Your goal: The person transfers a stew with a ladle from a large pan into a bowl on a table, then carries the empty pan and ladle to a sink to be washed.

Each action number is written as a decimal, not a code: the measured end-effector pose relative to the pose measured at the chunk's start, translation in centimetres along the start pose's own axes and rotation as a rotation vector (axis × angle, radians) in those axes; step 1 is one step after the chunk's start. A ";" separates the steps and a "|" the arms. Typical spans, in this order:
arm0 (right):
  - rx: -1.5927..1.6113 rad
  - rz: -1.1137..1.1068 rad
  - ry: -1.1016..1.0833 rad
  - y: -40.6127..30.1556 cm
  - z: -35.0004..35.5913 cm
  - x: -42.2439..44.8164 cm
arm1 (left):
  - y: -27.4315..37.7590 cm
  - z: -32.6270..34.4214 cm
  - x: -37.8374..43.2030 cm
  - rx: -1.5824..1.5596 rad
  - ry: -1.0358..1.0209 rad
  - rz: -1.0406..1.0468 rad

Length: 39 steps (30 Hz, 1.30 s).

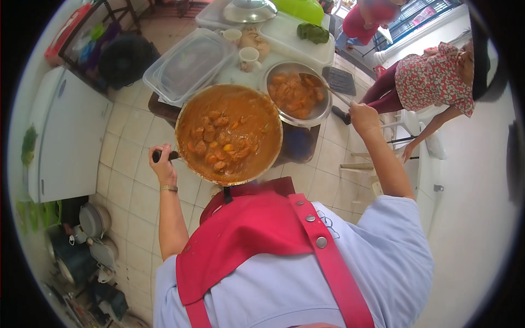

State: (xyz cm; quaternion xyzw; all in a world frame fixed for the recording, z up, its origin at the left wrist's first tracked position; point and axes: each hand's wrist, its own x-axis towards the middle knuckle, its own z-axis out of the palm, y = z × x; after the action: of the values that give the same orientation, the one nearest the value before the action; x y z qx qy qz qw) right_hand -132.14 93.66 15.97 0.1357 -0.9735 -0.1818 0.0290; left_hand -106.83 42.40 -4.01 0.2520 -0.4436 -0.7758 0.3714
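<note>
My left hand (162,163) grips the black handle (175,155) of a large, wide pan (179,135). Inside the pan lies an orange-brown stew (221,139) with chunks of meat and orange pieces that look like carrot. Beyond it to the right, a round stainless steel bowl (326,107) holds more of the same stew. My right hand (364,119) is closed around the handle of a metal serving spoon (337,95), whose head rests in the food in that bowl. The pan's rim overlaps the near left side of the bowl in this view.
Clear plastic containers (164,78), a mug (249,57), a metal lid (249,10) and folded green leaves (313,33) occupy the table. One person (434,78) stands to the right, another (365,20) farther back. A white chest freezer (74,135) and several pots (92,219) line the left.
</note>
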 end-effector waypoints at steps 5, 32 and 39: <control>-0.027 0.021 0.068 -0.2 -1.6 -0.9 | -0.3 -0.4 -0.1 0.004 0.018 0.005; 0.982 -0.253 -0.873 -22.4 3.9 -0.6 | 0.4 -0.1 0.2 0.001 -0.053 0.004; 1.090 -0.227 -0.906 -19.3 4.7 -2.6 | 0.1 0.7 0.4 -0.123 -0.051 0.031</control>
State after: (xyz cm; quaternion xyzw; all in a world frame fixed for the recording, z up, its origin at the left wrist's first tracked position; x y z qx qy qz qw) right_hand -125.25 78.71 4.62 0.1427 -0.8221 0.2898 -0.4688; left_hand -107.53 42.39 -3.61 0.2018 -0.4082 -0.8019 0.3868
